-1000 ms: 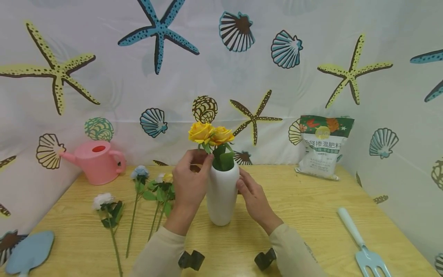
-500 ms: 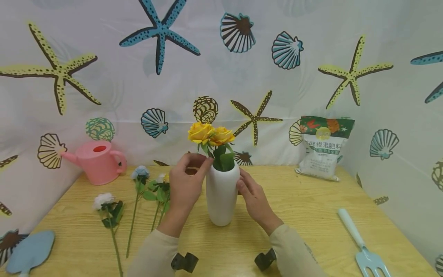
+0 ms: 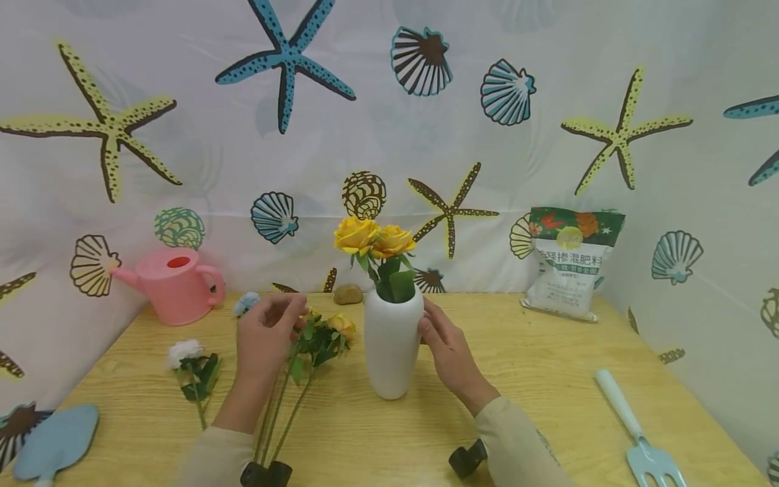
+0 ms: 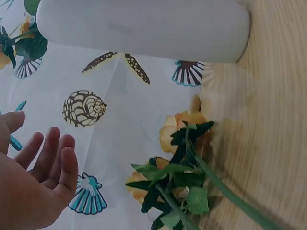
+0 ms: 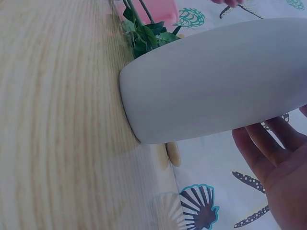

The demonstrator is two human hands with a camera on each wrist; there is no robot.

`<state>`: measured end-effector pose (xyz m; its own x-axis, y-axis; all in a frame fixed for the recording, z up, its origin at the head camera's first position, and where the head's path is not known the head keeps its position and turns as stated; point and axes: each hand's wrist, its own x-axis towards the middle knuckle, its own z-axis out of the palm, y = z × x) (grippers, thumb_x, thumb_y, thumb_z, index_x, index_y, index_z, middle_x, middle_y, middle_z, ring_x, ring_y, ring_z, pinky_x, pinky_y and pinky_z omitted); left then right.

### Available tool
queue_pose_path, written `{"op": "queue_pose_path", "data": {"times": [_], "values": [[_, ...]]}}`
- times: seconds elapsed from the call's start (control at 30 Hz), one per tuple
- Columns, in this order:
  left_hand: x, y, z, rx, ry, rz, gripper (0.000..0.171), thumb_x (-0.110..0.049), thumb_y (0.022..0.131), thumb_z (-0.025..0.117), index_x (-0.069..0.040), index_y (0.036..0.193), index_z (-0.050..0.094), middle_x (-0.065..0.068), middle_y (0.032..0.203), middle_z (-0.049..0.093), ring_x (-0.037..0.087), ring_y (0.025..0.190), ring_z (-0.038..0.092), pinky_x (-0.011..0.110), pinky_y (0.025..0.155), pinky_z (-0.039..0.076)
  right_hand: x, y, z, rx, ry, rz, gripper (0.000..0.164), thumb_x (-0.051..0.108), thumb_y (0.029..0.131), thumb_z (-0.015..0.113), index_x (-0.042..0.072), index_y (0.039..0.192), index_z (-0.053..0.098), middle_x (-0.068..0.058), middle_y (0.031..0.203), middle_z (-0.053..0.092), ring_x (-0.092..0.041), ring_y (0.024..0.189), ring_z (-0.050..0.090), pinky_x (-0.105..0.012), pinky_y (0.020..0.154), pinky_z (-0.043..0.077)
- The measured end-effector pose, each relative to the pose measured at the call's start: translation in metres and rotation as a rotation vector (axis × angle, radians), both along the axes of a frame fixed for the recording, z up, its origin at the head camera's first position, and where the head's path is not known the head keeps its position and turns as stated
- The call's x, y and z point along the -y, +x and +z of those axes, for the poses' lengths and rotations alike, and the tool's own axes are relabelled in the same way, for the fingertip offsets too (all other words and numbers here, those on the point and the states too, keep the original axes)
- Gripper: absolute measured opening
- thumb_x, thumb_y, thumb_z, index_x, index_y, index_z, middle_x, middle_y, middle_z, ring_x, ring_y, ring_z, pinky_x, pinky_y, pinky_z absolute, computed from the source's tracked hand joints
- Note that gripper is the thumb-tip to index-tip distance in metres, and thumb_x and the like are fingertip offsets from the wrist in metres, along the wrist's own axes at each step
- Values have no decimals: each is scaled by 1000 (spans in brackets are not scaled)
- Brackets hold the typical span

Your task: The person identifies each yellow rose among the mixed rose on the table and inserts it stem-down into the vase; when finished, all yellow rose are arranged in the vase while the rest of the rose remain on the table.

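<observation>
A tall white vase stands upright on the table with two yellow roses and green leaves above its mouth. My right hand steadies the vase's right side, thumb in front and fingers reaching behind; in the right wrist view its fingers meet the vase wall. My left hand hovers left of the vase, over flowers lying on the table, holding nothing. In the left wrist view its fingers are loosely bent. Below it lie yellow flowers with long green stems.
A white flower and a blue flower, partly hidden, lie further left. Around them are a pink watering can, a blue trowel, a brown stone, a fertilizer bag and a garden fork.
My left hand has let go of the rose stems at the vase's mouth and moved left and down over the lying flowers. My right hand stays on the vase.
</observation>
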<state>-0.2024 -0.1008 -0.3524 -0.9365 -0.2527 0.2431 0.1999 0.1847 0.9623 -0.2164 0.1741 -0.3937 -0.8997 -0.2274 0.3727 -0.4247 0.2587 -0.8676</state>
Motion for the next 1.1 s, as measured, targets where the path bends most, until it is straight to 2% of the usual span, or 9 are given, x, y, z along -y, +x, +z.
{"op": "queue_pose_path", "data": {"times": [0.17, 0.27, 0.37, 0.53, 0.67, 0.77, 0.87, 0.97, 1.1], "values": [[22, -2, -11, 180, -208, -40, 28, -28, 100, 64, -4, 114, 67, 11, 100, 72, 17, 84, 68, 29, 69, 55, 0, 0, 0, 11, 4, -2, 46, 30, 111, 38, 18, 155, 38, -13, 150, 53, -34, 130, 57, -45, 101, 53], [34, -3, -17, 250, -356, -63, 31, -28, 100, 63, -3, 118, 66, 17, 109, 70, 24, 90, 67, 33, 69, 53, 0, 0, -1, 19, 3, -4, 47, 31, 111, 38, 19, 156, 37, -12, 152, 51, -34, 131, 56, -46, 102, 52], [41, -4, -21, 317, -441, -94, 37, -30, 100, 63, -1, 121, 64, 21, 110, 68, 27, 87, 66, 35, 67, 51, 0, -1, -1, 23, 4, -5, 47, 32, 111, 38, 19, 156, 37, -11, 153, 50, -34, 132, 56, -46, 103, 52], [50, -7, -32, 418, -495, -154, 41, -28, 99, 62, 3, 127, 58, 20, 102, 69, 24, 75, 64, 34, 61, 50, 0, -1, -1, 21, 0, -4, 47, 32, 111, 37, 18, 155, 38, -12, 152, 51, -34, 131, 56, -44, 102, 52], [52, -9, -43, 452, -489, -211, 44, -23, 98, 64, 4, 131, 55, 20, 104, 69, 22, 72, 64, 36, 60, 53, 0, 0, -2, 19, -8, 3, 46, 30, 111, 37, 17, 155, 38, -13, 150, 52, -35, 131, 56, -42, 101, 52], [52, -9, -48, 457, -468, -252, 48, -18, 96, 66, 5, 135, 51, 20, 105, 69, 21, 73, 64, 35, 60, 52, 0, 0, -2, 18, -10, 8, 46, 29, 111, 37, 17, 156, 37, -13, 150, 52, -35, 131, 56, -42, 101, 51], [50, -9, -49, 438, -468, -278, 50, -11, 94, 67, 7, 137, 49, 18, 100, 70, 20, 73, 64, 34, 60, 50, 0, 0, -2, 17, -11, 12, 46, 28, 111, 37, 17, 156, 37, -13, 150, 52, -35, 131, 56, -42, 102, 51], [49, -9, -48, 422, -474, -291, 48, -6, 92, 67, 7, 135, 50, 16, 95, 70, 21, 73, 64, 34, 60, 49, 0, 1, -1, 17, -10, 12, 46, 28, 111, 37, 17, 156, 37, -14, 151, 52, -36, 132, 55, -41, 102, 51], [47, -8, -44, 405, -475, -283, 45, -2, 92, 67, 7, 134, 52, 17, 96, 71, 21, 74, 66, 34, 60, 51, -1, 1, 0, 16, -15, 18, 46, 26, 111, 37, 17, 156, 37, -14, 151, 52, -36, 132, 55, -41, 101, 51]]}}
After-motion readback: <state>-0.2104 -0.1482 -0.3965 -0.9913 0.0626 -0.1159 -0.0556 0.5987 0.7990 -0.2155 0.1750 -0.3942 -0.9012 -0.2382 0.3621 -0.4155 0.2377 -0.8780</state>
